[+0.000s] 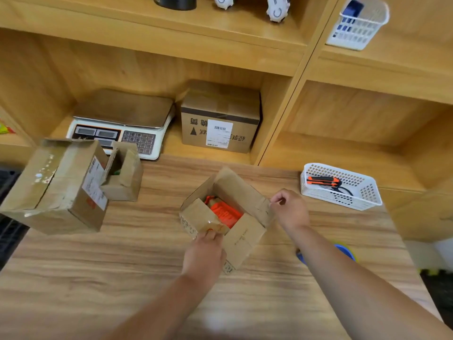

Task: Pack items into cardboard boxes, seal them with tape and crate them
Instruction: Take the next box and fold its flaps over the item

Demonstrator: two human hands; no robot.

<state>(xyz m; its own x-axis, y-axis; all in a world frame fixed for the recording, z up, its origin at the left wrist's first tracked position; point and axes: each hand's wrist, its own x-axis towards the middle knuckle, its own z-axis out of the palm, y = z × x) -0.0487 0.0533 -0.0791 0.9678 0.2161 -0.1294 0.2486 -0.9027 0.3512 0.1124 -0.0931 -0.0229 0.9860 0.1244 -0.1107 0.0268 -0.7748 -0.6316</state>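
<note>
Left hand (pixel 204 253) and right hand (pixel 291 209) pinch flaps of the cardboard box (pixel 245 239) holding an orange packet (pixel 225 213).

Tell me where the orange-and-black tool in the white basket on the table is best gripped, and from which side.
Grip the orange-and-black tool across the middle of its body, coming straight down from above. It lies flat on the white basket's floor, and the walls block a sideways approach; the open top looks like the only free way in.
</note>
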